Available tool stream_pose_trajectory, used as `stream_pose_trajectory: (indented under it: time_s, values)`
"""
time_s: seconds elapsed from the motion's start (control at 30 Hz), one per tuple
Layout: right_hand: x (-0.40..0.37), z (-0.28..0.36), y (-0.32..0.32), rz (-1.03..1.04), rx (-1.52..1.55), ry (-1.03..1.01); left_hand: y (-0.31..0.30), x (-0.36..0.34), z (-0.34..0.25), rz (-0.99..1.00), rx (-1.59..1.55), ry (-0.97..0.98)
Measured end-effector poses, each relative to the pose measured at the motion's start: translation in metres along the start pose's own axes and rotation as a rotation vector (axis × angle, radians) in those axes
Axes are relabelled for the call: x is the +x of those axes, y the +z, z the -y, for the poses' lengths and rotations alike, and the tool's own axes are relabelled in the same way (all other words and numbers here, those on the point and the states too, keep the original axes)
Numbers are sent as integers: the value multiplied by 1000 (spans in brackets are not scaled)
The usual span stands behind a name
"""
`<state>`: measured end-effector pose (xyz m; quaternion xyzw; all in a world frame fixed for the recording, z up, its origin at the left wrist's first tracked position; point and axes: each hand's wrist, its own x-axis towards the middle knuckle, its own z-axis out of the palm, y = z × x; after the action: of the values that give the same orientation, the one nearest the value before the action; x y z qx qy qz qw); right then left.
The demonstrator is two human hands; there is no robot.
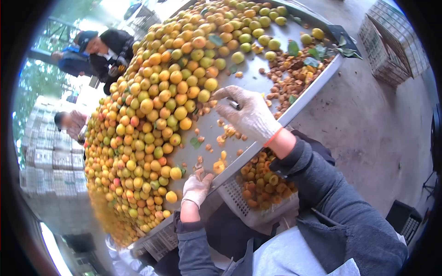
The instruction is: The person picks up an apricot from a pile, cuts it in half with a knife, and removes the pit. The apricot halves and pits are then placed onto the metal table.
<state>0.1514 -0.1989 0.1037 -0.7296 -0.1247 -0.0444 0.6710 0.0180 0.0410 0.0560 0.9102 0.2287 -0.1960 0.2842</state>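
My right hand (pixel 246 112), in a whitish glove with an orange band at the wrist, is above the metal table (pixel 251 73), its fingers curled around a small tool with a metal end. Its fingertips are beside the heap of yellow-orange fruit (pixel 161 96). At the table's near edge is my left hand (pixel 198 186), also gloved, with its fingers bent together; what they hold, if anything, is hidden. Fruit pieces (pixel 219 166) lie just right of it. Pits and scraps (pixel 287 78) are piled near the table's right rim.
Below the table edge stands a crate (pixel 235 198) with halved fruit (pixel 264 181). Stacked crates (pixel 391 41) are at the upper right, more (pixel 50 161) at the left. One person (pixel 108 50) works across the table; another (pixel 73 124) is farther left.
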Motion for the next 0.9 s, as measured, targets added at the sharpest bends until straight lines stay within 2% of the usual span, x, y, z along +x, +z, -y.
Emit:
stream_pose_trajectory:
  time_s: [0.03, 0.07, 0.1, 0.13, 0.17, 0.2, 0.27, 0.33, 0.37, 0.43, 0.5, 0.53, 0.57, 0.6, 0.63, 0.7, 0.77, 0.8, 0.83, 0.87, 0.9]
  values:
    - [2, 2, -4, -25, 62, 20, 5, 7, -6, 14, 89, 0]
    - [5, 1, -7, -105, 96, -84, 10, 14, -14, 30, 177, 4]
    - [5, 3, -14, -97, 191, 27, 18, 24, -24, 45, 190, 40]
    - [8, -1, -16, -153, 219, 5, 27, 34, -36, 10, 237, 79]
    - [9, 2, -22, -136, 321, 99, 32, 36, -60, -28, 282, 113]
    - [11, 4, -25, -152, 319, 116, 34, 45, -88, 141, 189, 55]
    - [15, 2, -35, -167, 322, 137, 48, 35, -157, 138, -49, 74]
    - [18, -2, -36, -201, 381, 95, 83, 73, -157, 122, 51, 437]
    - [18, 3, -45, -211, 413, 145, 81, 75, -157, 119, 53, 420]
    - [17, 11, -66, -300, 415, 121, 73, 79, -154, 112, -111, 338]
    - [25, -3, -81, -461, 415, -17, 57, 81, -146, 103, -259, 265]
    - [23, 3, -95, -446, 533, 99, 47, 82, -142, 101, -329, 233]
    - [20, 12, -108, -428, 648, 215, 30, 96, -111, -11, -137, 200]
    - [20, 13, -113, -452, 755, 225, 20, 109, -76, -179, -23, 43]
    - [20, 11, -116, -473, 767, 227, 14, 113, -43, -171, -303, -91]
    - [22, 7, -115, -484, 761, 264, 6, 133, -4, -122, 287, -228]
    - [23, 6, -111, -467, 702, 246, 26, 114, -46, -186, 591, -78]
    - [23, 5, -108, -462, 691, 222, 39, 106, -82, -153, 582, 5]
    - [23, 5, -104, -449, 676, 200, 54, 97, -122, -161, 398, 43]
    - [24, 2, -99, -451, 682, 209, 80, 112, -129, 17, 49, 192]
    - [28, -3, -95, -451, 696, 228, 100, 106, -152, 114, -166, 267]
